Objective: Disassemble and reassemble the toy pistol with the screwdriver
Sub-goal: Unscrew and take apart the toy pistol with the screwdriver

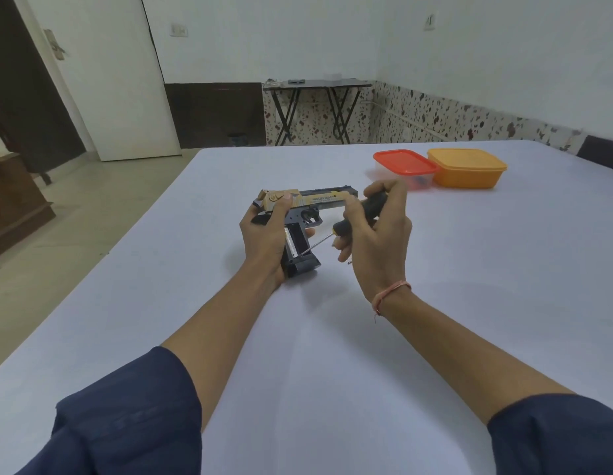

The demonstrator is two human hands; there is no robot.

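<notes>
One piece of print shows: a single line of dark capital letters on the tan band along the side of the toy pistol [318,200], above the trigger guard and running toward the muzzle at the right; it appears to read "DESERT EAGLE", though the letters are small and blurred, so not every one is certain; any finer print around it is too small to read.
</notes>
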